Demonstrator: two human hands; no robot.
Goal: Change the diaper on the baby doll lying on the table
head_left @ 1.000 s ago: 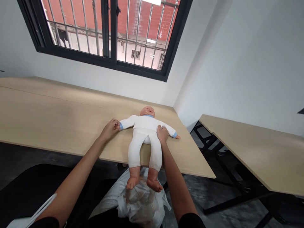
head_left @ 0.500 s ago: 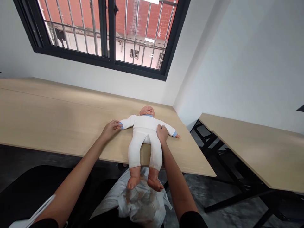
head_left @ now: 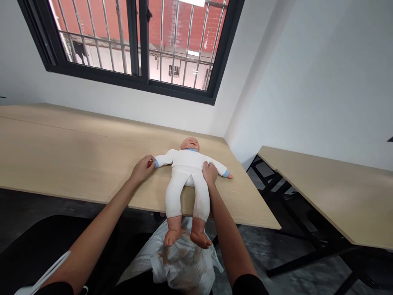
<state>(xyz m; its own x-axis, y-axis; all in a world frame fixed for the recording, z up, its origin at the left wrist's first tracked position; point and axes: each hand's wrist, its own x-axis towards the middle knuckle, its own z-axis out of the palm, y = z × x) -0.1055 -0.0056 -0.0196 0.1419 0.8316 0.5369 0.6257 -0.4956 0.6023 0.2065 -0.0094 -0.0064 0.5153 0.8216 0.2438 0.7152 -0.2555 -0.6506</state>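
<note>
A baby doll (head_left: 187,174) in a white suit with blue cuffs lies on its back on the wooden table (head_left: 76,159), its bare feet hanging over the near edge. My left hand (head_left: 141,168) is closed around the doll's outstretched hand at the blue cuff. My right hand (head_left: 210,172) rests on the doll's side by the hip, its fingers curled into the white cloth.
A crumpled clear plastic bag (head_left: 181,262) lies in my lap under the doll's feet. A second wooden table (head_left: 331,192) stands to the right across a gap with black frame legs. A barred window (head_left: 144,41) is set in the wall behind.
</note>
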